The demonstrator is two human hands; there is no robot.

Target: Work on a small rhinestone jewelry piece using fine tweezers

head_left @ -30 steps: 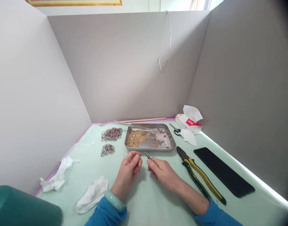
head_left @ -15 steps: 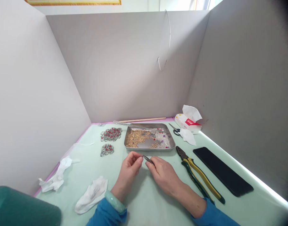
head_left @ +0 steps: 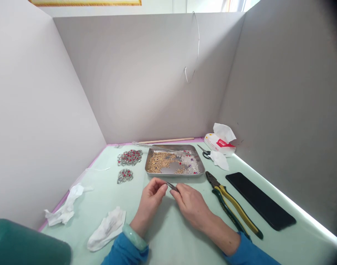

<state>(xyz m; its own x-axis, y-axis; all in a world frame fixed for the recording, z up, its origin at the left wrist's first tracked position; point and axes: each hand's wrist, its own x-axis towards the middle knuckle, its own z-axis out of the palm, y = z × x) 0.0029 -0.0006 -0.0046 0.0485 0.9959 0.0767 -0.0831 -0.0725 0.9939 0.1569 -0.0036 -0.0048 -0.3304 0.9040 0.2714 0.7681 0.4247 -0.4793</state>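
**Head view: two hands meet over a pair of tweezers in front of the bead tray**

Nearest the camera, at the lower left corner, sits a dark green rounded object (head_left: 27, 244), too cropped to identify. Two crumpled tissues lie on the pale green table (head_left: 168, 235): one (head_left: 106, 229) just left of the blue sleeve, another (head_left: 64, 210) by the left wall.

The left hand (head_left: 151, 200), a green bangle (head_left: 134, 236) at its wrist, has its fingertips pinched narrowly together; anything between them is too small to make out. The right hand (head_left: 192, 207) is closed on thin metal tweezers (head_left: 172, 186), whose tip points left and reaches the left fingertips. Both hands rest on the table just in front of the metal tray (head_left: 202, 170).

To the right lie green-and-yellow pliers (head_left: 231, 206), and beyond them a black phone (head_left: 259, 200), near the right wall.

The tray holds gold beads on its left and clear and coloured ones on its right. Left of it lie two beaded pieces with red stones, a small one (head_left: 125, 175) and a larger one (head_left: 130, 157) behind. Behind the tray are scissors (head_left: 204, 151), a tissue pack (head_left: 220, 141) and a wooden stick (head_left: 167, 140) along the back wall, where a bent wire (head_left: 196, 48) hangs.
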